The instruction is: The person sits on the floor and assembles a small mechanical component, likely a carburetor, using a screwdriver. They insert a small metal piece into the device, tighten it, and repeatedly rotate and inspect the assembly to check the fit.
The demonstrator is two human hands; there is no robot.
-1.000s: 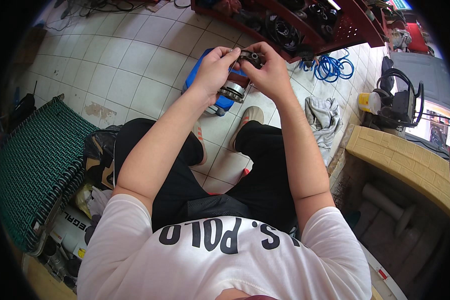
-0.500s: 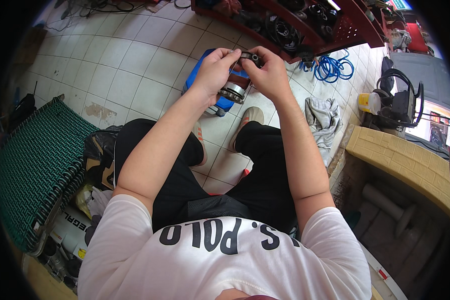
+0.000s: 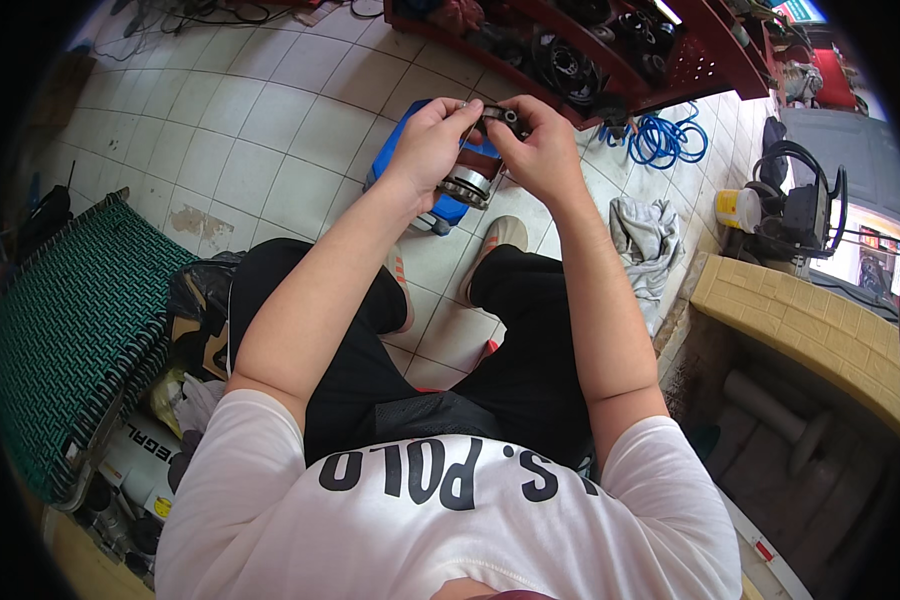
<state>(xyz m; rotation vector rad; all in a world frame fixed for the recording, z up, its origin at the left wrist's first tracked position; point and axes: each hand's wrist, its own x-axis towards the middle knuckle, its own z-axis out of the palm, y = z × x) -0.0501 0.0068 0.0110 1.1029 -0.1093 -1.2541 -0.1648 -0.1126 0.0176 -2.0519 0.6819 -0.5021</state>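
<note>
At far left, the mat (image 3: 80,340) is a green and black basket weave, its long edge bound with dark cord. Beside it lies a white container (image 3: 135,450) with black capital lettering and a yellow spot. A crumpled black plastic bag (image 3: 205,290) follows, then the floor (image 3: 280,150) of pale square tiles, one with a worn brown patch. The case (image 3: 395,148) is smooth blue plastic with rounded edges and stands under the hands.

The left hand (image 3: 425,150) is in a narrow pinch, thumb and fingers on the left edge of a dark metal ring (image 3: 492,116); some fingertips are hidden. The shirt (image 3: 450,545) is white fabric with large black print across the chest. Below the ring, just beside the left wrist, is a silver cylinder (image 3: 467,182) with a dark, notched rim; its support cannot be determined. The ring is located between both hands, in front of the torso. The right hand (image 3: 542,148) grips its right side between thumb and fingers.

Further right: a rumpled grey cloth (image 3: 642,235), a coiled blue hose (image 3: 660,140), a red rack (image 3: 715,85) with a perforated panel, a white tub (image 3: 738,207) with a yellow label, and a tan slab (image 3: 800,325) with a brick-pattern surface.
</note>
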